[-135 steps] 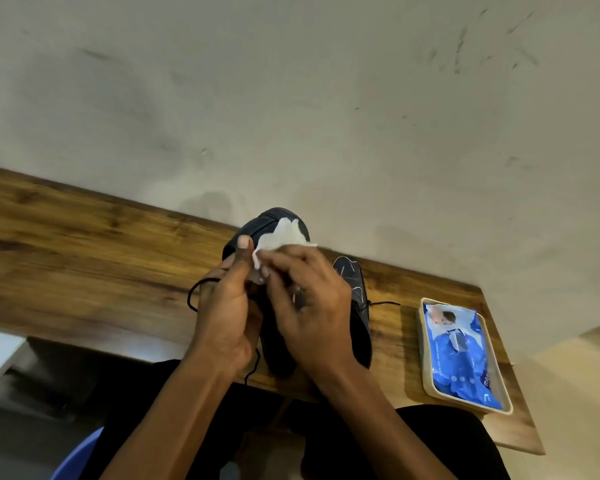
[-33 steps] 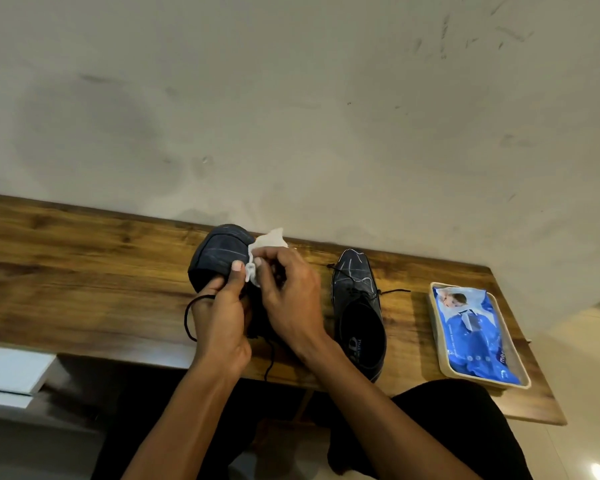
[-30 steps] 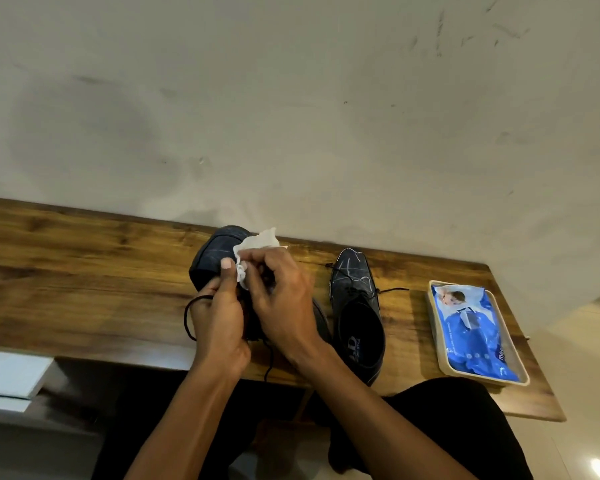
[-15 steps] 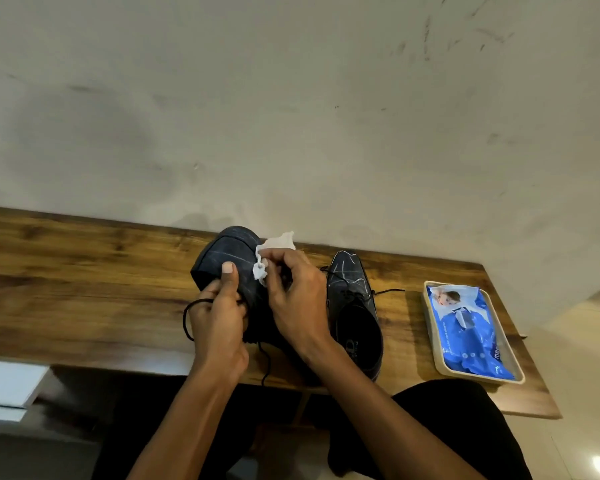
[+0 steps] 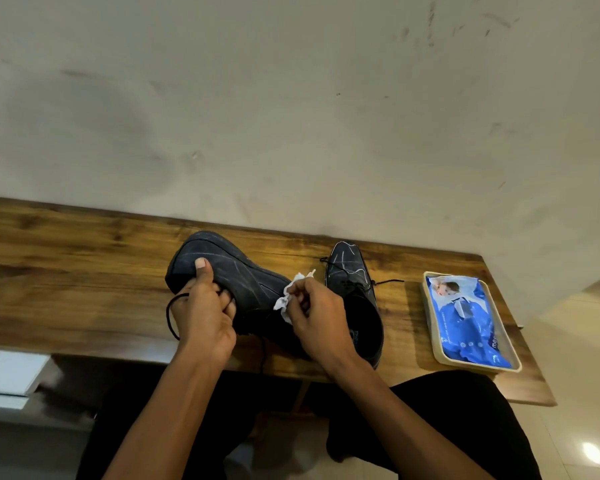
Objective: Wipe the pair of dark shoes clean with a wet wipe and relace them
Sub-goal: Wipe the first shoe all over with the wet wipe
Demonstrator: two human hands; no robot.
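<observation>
Two dark shoes: the left hand [image 5: 204,315] grips one shoe [image 5: 222,271]; the other shoe [image 5: 355,299] sits on the wooden table [image 5: 66,271]. The right hand [image 5: 321,323] pinches one crumpled wet wipe [image 5: 288,297]; one blue wipes pack [image 5: 468,320] lies in one tray [image 5: 430,327].

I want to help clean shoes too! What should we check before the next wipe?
1. Left hand has a firm grip on the held shoe: ok.
2. Wet wipe pinched in the right hand: ok.
3. Wipe still clean enough: cannot tell, it is crumpled.
4. Pale streaks gone from the held shoe: not ok.
5. Second shoe wiped: not ok, streaks on its toe.
6. Wipes pack in its tray for a fresh one: ok.
</observation>
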